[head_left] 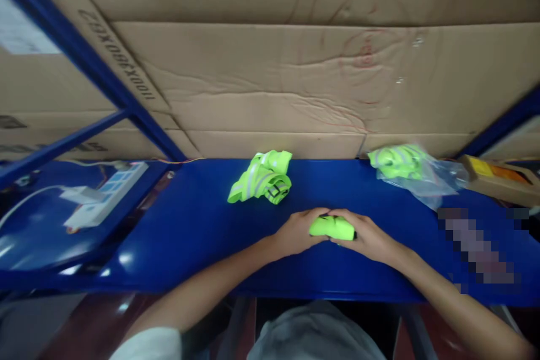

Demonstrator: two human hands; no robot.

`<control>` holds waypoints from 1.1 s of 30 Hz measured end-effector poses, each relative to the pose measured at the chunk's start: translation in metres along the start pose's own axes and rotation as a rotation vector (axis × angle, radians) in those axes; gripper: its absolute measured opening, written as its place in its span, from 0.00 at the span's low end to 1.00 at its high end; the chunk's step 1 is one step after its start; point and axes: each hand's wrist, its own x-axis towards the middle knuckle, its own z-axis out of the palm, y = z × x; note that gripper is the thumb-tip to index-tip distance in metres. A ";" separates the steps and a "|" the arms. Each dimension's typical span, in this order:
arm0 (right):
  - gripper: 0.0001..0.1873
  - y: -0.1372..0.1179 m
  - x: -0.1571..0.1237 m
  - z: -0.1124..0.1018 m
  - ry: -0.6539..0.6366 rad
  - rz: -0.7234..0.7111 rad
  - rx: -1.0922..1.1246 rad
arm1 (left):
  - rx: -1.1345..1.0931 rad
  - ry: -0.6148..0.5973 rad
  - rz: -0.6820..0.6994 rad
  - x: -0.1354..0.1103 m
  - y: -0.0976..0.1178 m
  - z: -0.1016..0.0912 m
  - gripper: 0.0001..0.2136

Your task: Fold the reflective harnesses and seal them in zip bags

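Note:
Above the front part of the blue shelf, a compact bundle of folded neon-yellow fabric with black edging (332,228) is gripped between both palms. My left hand (297,230) wraps its left end, and my right hand (363,233) closes around the right end, with the fingertips meeting along the top. Behind my hands lies a crumpled neon-yellow strap with grey reflective stripes and a black buckle (264,177), touched by neither hand. Farther right, a similar striped neon-yellow piece (399,162) rests partly inside a clear plastic bag (436,180).
Tall cardboard (253,67) walls off the back of the blue shelf (189,236). A white power strip (107,197) with a plugged-in adapter lies left of the blue upright post (147,129). An open cardboard box (502,183) stands at the right; a pixelated patch hides something below it.

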 end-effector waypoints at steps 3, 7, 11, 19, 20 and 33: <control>0.27 0.005 0.017 -0.002 -0.048 0.097 0.085 | -0.090 0.027 -0.087 -0.002 0.000 -0.006 0.34; 0.29 0.020 0.025 0.019 0.057 0.163 0.238 | -0.205 0.075 -0.209 -0.008 0.004 -0.012 0.41; 0.30 0.024 0.019 0.041 0.203 0.367 0.456 | -0.376 0.037 -0.443 -0.010 0.014 -0.014 0.48; 0.34 0.019 0.025 0.030 0.267 0.627 0.837 | -0.888 -0.122 -0.524 0.018 0.021 -0.031 0.34; 0.35 0.018 0.027 0.026 0.311 0.668 0.869 | -0.927 -0.159 -0.501 0.021 0.019 -0.033 0.33; 0.38 0.014 0.013 0.042 0.210 0.641 0.555 | -1.091 0.078 -0.452 0.002 0.010 0.011 0.37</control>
